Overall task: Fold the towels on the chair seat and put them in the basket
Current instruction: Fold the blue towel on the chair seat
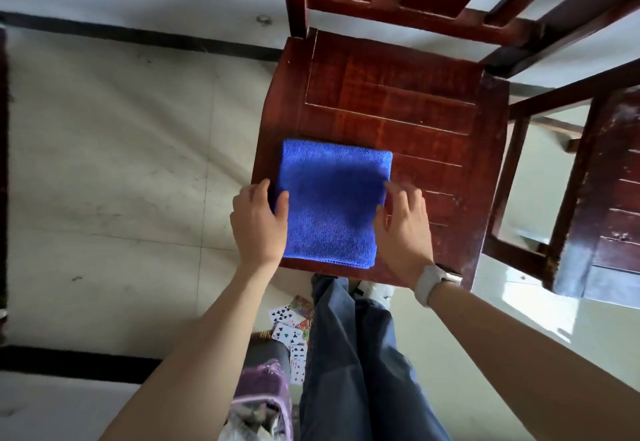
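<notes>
Left hand: the left hand (258, 224) comes up from the near side with its back facing up. It sits at the left edge of the blue towel (332, 203). The thumb lies on top of the cloth and the fingers curl around the edge, so it pinches the towel.
Right hand: the right hand (403, 229) is at the right edge of the towel, back up, fingers bent. The fingertips touch the cloth. I cannot tell if it grips the edge or just rests there.
Wrist: a pale watch band (429, 285) goes around the right wrist.
Towel: it is folded into a neat block and lies flat on the near left part of the chair seat (398, 108).
Chair: dark red wood. Its back rails are cut off at the far edge of the view.
Second chair: another chair (609, 198) stands to the right, only partly in view.
Floor: playing cards (291, 330) lie near the person's legs.
Hard to see: a purple thing (263, 388) with stuff inside sits at the near edge. It is blurry and cut off, so I cannot tell what it is.
</notes>
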### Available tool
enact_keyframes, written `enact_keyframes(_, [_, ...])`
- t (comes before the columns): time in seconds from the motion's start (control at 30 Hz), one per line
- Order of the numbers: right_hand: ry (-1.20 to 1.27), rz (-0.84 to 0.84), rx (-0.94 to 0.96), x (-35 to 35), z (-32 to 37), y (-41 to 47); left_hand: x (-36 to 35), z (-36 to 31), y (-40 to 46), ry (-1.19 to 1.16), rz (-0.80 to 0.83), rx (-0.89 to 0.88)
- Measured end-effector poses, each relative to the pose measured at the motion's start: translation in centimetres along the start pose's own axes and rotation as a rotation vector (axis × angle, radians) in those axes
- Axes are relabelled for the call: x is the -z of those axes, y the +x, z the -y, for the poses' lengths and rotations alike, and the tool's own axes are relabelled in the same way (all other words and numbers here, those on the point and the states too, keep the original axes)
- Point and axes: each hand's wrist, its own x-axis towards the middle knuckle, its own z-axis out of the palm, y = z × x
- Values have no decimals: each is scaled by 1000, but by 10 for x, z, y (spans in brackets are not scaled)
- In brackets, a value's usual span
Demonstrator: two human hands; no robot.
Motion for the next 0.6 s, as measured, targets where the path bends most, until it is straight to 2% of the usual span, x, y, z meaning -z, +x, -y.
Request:
enact_keyframes(0.1, [241,23,-316,-4,2,0,-2,-6,10,-23,57,163])
enact_keyframes(0.17, [301,46,-417,-9,5,1,-3,-11,16,-43,88,195])
enact_keyframes(0.37, [349,106,-604,-18,13,9,1,-16,32,88,268,254])
enact_keyframes(0.5, [380,141,-633,-18,14,12,5,-20,30,143,222,155])
enact_keyframes(0.6, [429,154,-606,-14,13,10,6,-17,22,-7,208,91])
